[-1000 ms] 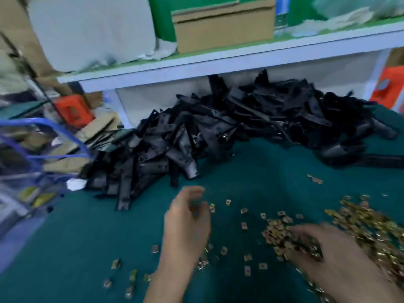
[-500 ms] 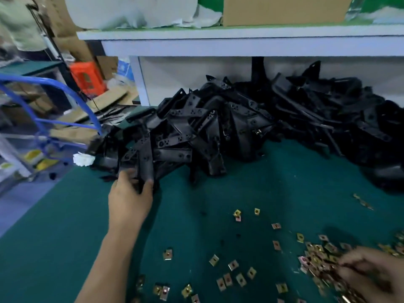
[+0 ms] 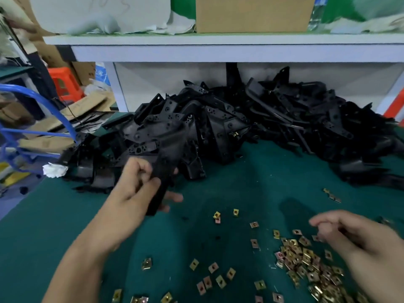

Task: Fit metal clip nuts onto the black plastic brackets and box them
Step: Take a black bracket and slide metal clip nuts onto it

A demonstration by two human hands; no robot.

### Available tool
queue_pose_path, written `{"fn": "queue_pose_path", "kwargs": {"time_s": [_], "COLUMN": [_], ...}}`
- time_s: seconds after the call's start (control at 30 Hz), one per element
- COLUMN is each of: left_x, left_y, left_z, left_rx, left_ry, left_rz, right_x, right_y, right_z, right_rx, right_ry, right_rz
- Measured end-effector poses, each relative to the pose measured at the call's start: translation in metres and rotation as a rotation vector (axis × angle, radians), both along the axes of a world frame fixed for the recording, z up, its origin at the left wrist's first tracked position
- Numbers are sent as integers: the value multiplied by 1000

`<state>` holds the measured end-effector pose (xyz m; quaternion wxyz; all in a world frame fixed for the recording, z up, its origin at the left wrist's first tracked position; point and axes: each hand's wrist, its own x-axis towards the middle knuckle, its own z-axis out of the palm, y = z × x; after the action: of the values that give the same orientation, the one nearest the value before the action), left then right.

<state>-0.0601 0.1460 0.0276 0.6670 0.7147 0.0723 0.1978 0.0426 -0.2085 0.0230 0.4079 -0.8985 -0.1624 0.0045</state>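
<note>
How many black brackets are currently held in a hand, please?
1: a black bracket gripped by the left hand, just before the bracket pile; the blurred right hand shows none.

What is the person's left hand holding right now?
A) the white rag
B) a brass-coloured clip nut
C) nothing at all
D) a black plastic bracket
D: the left hand has its fingers and thumb curled round a long black plastic bracket, held just in front of the pile of brackets.
</note>
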Motion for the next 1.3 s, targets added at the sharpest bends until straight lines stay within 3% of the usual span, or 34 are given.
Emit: {"fn": "queue_pose_path", "kwargs": {"time_s": [0.07, 0.17, 0.3, 0.43, 0.6, 0.8, 0.97, 1.3], "left_x": [10, 38, 61, 65, 61, 63, 59, 60], "left_y": [-24, -62, -87, -90, -93, -97, -107, -112], "left_z": [1, -2, -6, -23, -36, -29, -34, -35], "left_rx": [50, -75, -221, -294, -675, -671, -688, -579], "left_ry": [42, 108, 141, 142, 103, 100, 148, 109], "left_rz": [-139, -150, -244, -291, -522, -646, -485, -575], "right_x": [1, 7, 28, 41, 46, 45, 41, 34], "right_y": [16, 39, 59, 69, 70, 66, 66, 68], "right_z": [13, 26, 25, 15, -6, -10, -10, -10], "right_rx": [193, 485, 630, 701, 735, 716, 718, 697], "right_ry": [68, 181, 276, 314, 306, 272, 279, 316], "right_rz": [98, 136, 147, 203, 231, 255, 310, 313]}}
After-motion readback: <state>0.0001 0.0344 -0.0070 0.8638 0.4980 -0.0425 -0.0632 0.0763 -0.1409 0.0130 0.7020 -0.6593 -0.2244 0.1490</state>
